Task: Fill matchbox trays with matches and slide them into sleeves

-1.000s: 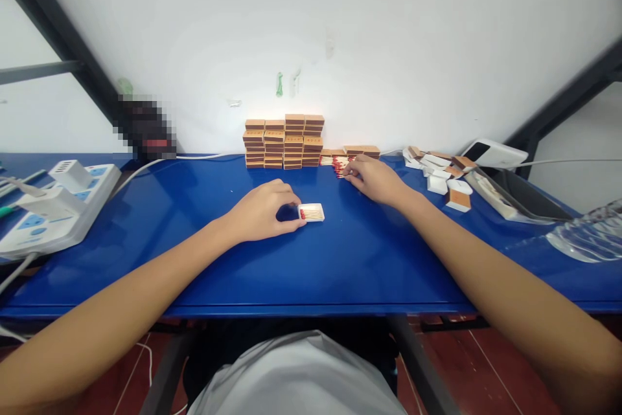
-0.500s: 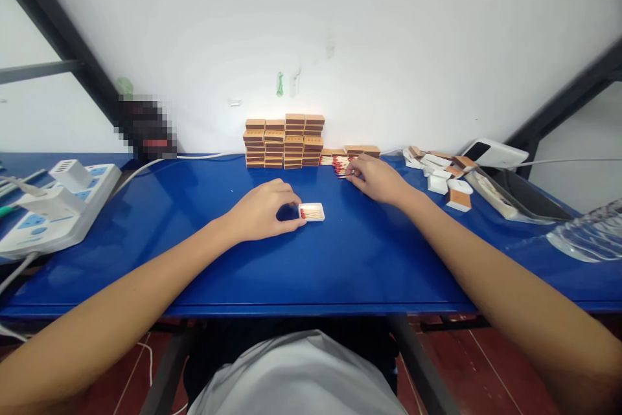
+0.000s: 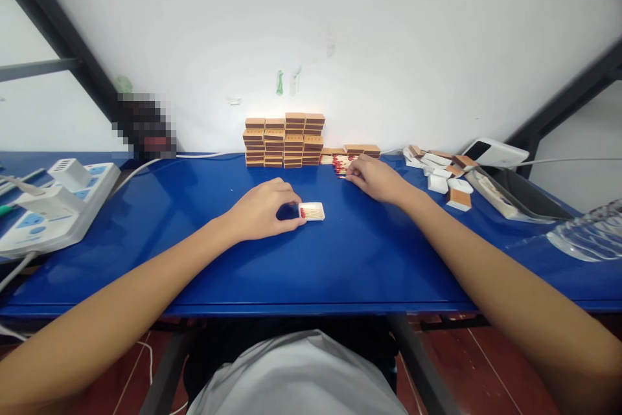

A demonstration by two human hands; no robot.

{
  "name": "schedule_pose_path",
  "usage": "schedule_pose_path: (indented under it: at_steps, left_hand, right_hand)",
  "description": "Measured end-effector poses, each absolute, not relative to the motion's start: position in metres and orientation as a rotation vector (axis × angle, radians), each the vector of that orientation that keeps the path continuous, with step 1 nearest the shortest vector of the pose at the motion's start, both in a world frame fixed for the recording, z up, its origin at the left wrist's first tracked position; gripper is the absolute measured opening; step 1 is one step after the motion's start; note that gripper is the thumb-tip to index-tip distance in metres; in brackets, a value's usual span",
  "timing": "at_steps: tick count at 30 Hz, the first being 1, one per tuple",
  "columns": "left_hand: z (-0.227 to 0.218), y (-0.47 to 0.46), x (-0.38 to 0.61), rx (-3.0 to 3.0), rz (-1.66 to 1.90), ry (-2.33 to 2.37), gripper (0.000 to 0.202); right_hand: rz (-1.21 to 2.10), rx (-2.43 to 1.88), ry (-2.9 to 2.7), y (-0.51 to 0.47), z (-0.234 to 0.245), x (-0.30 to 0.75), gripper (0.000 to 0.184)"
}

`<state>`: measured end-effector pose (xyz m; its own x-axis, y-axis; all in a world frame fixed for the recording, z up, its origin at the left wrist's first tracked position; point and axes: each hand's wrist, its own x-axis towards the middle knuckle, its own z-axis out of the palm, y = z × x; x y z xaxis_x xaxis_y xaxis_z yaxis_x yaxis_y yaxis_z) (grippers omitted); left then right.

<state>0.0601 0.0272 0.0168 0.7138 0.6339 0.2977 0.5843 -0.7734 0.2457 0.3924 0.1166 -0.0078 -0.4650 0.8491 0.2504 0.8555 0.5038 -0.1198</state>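
My left hand (image 3: 265,210) grips the left end of a small white matchbox tray (image 3: 318,207) between thumb and fingers. The tray lies on the blue table, and several matches (image 3: 312,213) with red heads rest in it, heads to the left. My right hand (image 3: 372,177) is at the right side of a pile of loose red-headed matches (image 3: 341,164), its fingertips pinched together at the edge of the pile. Whatever is between those fingertips is too small to make out.
Stacked matchboxes (image 3: 284,141) stand against the wall, with flat boxes (image 3: 362,150) to their right. Farther right lie scattered box sleeves and white trays (image 3: 437,182), a white device (image 3: 498,152) and clear plastic (image 3: 590,234). A power strip (image 3: 58,214) sits at the left.
Almost nothing differs. My left hand still holds the tray in the same place, and my right hand's fingers have shifted only slightly at the match pile.
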Motion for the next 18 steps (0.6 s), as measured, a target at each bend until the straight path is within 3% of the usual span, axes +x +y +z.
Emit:
schedule_pose_path:
  at_steps: [6, 18]
  left_hand:
    - [0.016, 0.027, 0.060, 2.791, 0.566, 0.991, 0.028]
    - [0.014, 0.028, 0.060, 2.787, 0.582, 1.024, 0.027]
  right_hand:
    - [-0.011, -1.448, -2.508, 0.109, -0.002, 0.385, 0.017]
    - [0.156, -1.073, -2.601, 0.026, 0.018, 0.315, 0.018]
